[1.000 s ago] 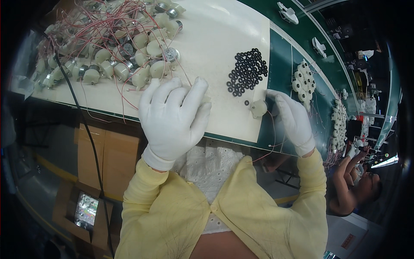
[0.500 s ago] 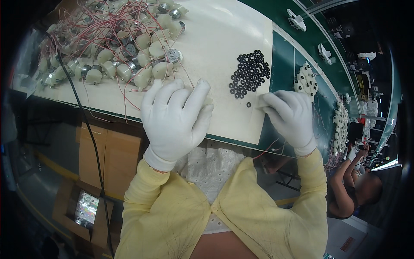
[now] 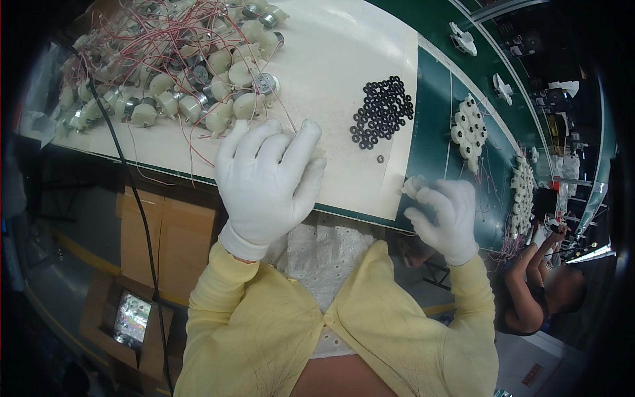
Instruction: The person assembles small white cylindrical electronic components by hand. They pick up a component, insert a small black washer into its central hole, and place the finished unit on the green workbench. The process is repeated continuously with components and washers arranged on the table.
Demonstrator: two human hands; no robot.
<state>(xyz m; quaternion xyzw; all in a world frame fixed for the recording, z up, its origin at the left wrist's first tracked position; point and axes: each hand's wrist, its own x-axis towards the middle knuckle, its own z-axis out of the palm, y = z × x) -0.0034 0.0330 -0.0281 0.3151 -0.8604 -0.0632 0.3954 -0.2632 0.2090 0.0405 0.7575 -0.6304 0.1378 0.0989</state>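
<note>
My left hand (image 3: 268, 182), in a white glove, rests at the front edge of the white table board, fingers curved over. A small bit of a cream part (image 3: 319, 153) shows between its thumb and index finger; most of it is hidden. My right hand (image 3: 446, 215), also gloved, is over the green mat at the board's right edge. At its fingertips is a small pale, roundish plastic part (image 3: 415, 186), its exact kind unclear. Beyond the hands lies a cluster of black rings (image 3: 383, 109), with one loose ring (image 3: 380, 159) closer to me.
A heap of cream-housed small motors (image 3: 218, 86) with red and white wires covers the far left. White parts with black rings (image 3: 468, 132) stand grouped on the green mat (image 3: 430, 119). A black cable (image 3: 135, 192) hangs at left above cardboard boxes (image 3: 165, 245). Another person (image 3: 529, 291) sits at right.
My right hand has moved toward me, away from the loose ring, its fingers now turned about the pale part. The red wire near it no longer shows. My left hand is nearly still.
</note>
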